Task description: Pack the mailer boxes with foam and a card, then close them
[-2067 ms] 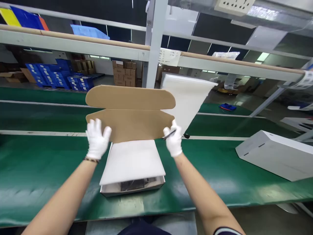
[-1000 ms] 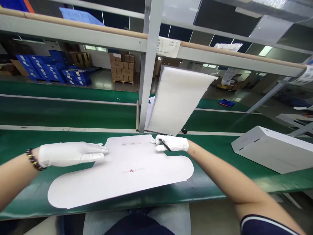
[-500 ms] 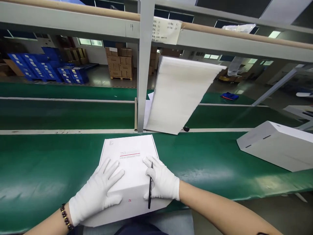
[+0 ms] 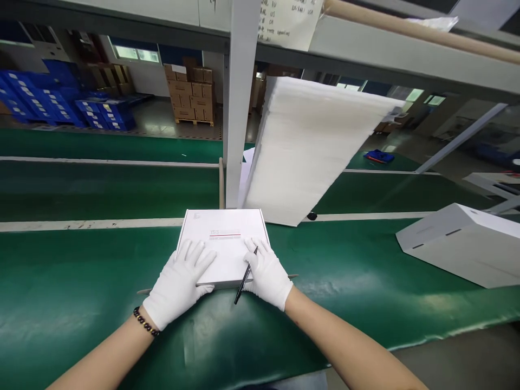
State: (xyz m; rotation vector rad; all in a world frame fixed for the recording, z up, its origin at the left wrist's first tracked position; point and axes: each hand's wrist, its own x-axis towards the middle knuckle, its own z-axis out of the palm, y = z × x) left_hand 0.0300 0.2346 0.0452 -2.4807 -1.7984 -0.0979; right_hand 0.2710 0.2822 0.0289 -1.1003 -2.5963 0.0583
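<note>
A white cardboard box (image 4: 227, 254) with grey print and a red line on its top lies on the green work surface (image 4: 101, 260). My left hand (image 4: 179, 281), in a white glove, rests on the box's near left part with its fingers spread and its thumb along the front edge. At the near right corner, my gloved right hand (image 4: 268, 273) lays its fingers on the top. A slim black pen (image 4: 246, 276) is held between its thumb and fingers, slanting down past the front edge.
Behind the box stand a grey post (image 4: 239, 108) and a leaning stack of white foam sheets (image 4: 312, 151). Another white box (image 4: 463, 244) is at the right. A handwritten paper (image 4: 288, 21) hangs on the crossbar. Thin strips (image 4: 144, 291) poke out beside the box.
The box has moved away from my body, up to the post, and its front face no longer shows. Both hands have gone forward with it, the pen still in the right.
</note>
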